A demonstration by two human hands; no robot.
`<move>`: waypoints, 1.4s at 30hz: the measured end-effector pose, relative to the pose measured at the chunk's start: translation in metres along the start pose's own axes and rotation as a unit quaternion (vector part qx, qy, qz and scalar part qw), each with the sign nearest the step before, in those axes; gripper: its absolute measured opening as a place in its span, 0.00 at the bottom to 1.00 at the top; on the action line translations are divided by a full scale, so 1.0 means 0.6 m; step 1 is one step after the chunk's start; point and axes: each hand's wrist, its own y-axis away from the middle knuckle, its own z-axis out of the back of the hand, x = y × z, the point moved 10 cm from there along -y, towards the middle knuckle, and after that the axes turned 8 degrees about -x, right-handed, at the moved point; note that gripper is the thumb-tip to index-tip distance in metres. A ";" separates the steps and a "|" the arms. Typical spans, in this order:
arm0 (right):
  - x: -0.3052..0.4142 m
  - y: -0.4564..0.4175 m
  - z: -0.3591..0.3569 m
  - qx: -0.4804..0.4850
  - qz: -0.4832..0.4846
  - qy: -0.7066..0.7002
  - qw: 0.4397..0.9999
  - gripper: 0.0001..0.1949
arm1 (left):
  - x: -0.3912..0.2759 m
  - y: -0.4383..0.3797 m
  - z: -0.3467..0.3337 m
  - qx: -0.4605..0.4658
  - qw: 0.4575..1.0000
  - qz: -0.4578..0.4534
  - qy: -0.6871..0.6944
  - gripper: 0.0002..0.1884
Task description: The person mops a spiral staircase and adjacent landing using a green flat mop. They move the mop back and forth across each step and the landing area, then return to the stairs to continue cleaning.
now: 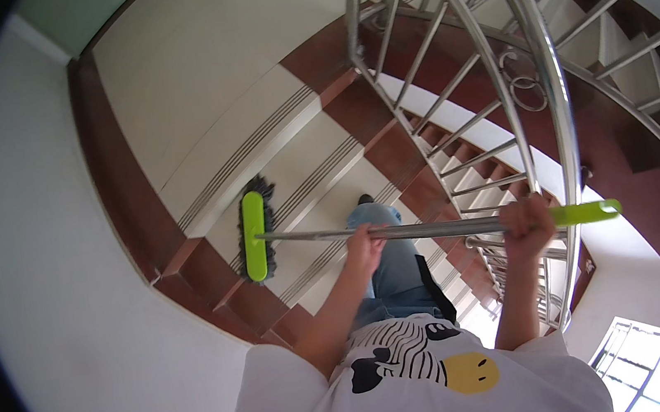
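Both my hands grip the metal pole of a push broom. My left hand is closed around the middle of the pole. Farther along, my right hand holds it just below the green end grip. The broom's lime-green head, fringed with dark grey bristles, rests over the upper steps on the left, close to the brown border by the wall. Beneath the pole are cream stair treads with dark grooved lines along their edges.
A stainless-steel railing curves along the right side, with bars and ring ornaments. A white wall with brown skirting bounds the left. Above the steps lies a cream landing. More stairs descend below, near a bright window.
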 end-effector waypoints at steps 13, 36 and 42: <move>-0.042 0.017 -0.004 0.015 -0.029 -0.005 0.999 0.17 | -0.023 0.033 0.051 -0.052 0.999 0.011 0.002 0.08; 0.001 0.034 0.062 0.041 -0.013 -0.016 0.999 0.19 | 0.060 -0.037 0.060 0.013 0.999 -0.003 -0.029 0.08; -0.244 0.160 -0.127 0.178 -0.155 -0.074 0.969 0.16 | -0.161 0.054 0.326 -0.088 0.989 -0.080 0.087 0.07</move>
